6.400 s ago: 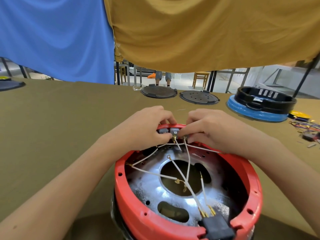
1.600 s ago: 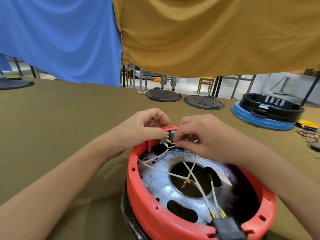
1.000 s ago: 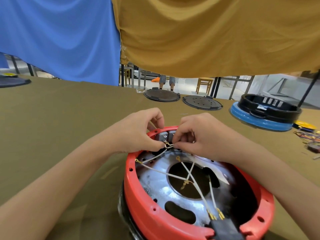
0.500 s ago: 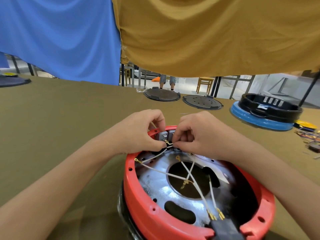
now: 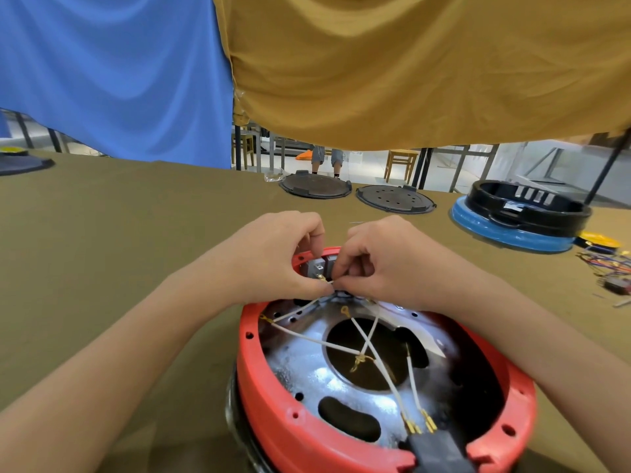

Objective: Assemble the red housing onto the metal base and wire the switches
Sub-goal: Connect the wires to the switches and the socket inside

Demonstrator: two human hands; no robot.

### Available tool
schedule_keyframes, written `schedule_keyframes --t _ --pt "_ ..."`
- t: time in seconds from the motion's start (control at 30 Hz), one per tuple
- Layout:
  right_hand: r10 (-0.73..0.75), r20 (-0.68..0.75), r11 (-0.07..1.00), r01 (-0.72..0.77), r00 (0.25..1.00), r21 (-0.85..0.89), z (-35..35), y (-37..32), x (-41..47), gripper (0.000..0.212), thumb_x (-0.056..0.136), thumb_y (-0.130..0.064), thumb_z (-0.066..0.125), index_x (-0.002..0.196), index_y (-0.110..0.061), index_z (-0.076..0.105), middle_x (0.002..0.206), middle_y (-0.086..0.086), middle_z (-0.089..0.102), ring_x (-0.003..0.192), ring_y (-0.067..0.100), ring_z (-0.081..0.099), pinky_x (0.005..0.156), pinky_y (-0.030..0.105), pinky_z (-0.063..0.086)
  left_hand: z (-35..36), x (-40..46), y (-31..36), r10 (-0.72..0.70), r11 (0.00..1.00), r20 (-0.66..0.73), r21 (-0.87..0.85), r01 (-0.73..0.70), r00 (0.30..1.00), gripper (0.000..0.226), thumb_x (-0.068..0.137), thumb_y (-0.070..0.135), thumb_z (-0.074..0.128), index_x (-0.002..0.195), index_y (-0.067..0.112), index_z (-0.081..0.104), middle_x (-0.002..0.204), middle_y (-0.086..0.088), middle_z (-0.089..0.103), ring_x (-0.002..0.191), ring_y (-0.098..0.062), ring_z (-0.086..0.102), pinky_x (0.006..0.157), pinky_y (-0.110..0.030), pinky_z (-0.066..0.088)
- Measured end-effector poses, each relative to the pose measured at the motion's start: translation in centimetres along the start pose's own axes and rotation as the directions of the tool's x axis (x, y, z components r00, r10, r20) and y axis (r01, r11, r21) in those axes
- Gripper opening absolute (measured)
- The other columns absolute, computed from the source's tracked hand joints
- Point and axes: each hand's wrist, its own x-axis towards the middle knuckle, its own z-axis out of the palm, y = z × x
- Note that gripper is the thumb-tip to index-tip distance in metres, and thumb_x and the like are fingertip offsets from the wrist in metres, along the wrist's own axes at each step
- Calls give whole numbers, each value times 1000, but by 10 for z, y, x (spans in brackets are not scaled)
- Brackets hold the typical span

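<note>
Red housing: the red housing (image 5: 273, 414) sits at the near edge of the desk (image 5: 119, 233), right under me, open side up.
Metal base: the shiny metal base (image 5: 300, 373) lies inside the red ring, with a large round hole in its middle and a dark oval slot nearer me.
Switches: the grey switches (image 5: 319, 266) are set in the far wall of the housing — a brass terminal shows just below them.
Wires: white wires (image 5: 314, 341) with brass ends cross over the central hole; two run down to the black connector (image 5: 433, 448) at the near rim.
Left hand: my left hand (image 5: 273, 257) has its fingers curled, thumb and forefinger pinching a white wire end right at the switches.
Right hand: my right hand (image 5: 386, 261) is curled too, fingertips pinching the same wire beside my left thumb — the two hands touch.
Far edge of desk: two dark round plates (image 5: 316, 186) lie side by side at the far edge.
Far right corner: a black ring on a blue base (image 5: 512, 230) stands there, with a yellow piece and loose coloured wires (image 5: 607, 264) beside it along the right edge.
Above: blue cloth (image 5: 112, 73) and mustard cloth (image 5: 409, 63) hang over the far edge.
</note>
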Motion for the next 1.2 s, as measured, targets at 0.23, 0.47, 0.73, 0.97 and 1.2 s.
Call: schedule_keyframes --t 0.23,0.47,0.73,0.97,1.2 --pt "29 -78 997 -23 997 75 -3 5 -6 3 82 -26 74 79 -26 74 70 -13 59 65 1 56 59 17 45 3 1 3 -6 999 -24 46 7 1000 33 72 43 78 79 32 47 84 12 57 82 -8 57 72 -31 49" --pt "138 -34 990 -137 990 32 -7 7 -10 13 82 -34 74 71 -28 70 64 -7 63 61 2 57 56 14 43 4 -3 1 -4 1000 43 10 4 999 17 82 43 71 86 37 55 96 11 48 88 -8 54 81 -31 48" --pt "145 -9 988 -144 989 46 -5 3 -10 7 84 -32 71 79 -31 75 65 -6 64 59 6 57 54 19 45 4 -4 1 23 999 102 -37 -19 994 3 85 41 69 84 44 69 107 17 45 94 0 51 88 -27 45" --pt "144 8 985 -144 990 93 -2 1 -10 8 84 -25 71 78 -27 77 59 -8 60 54 1 53 53 15 42 5 -3 1 11 997 112 -77 -3 994 8 82 33 70 79 40 69 108 17 45 91 -3 54 86 -31 47" --pt "132 5 980 -131 991 152 -2 1 -9 8 83 -21 73 77 -24 77 56 -5 60 49 2 51 52 15 44 5 -3 1 14 995 109 -96 -3 994 12 79 33 70 74 42 66 107 19 45 87 -1 53 84 -28 47"
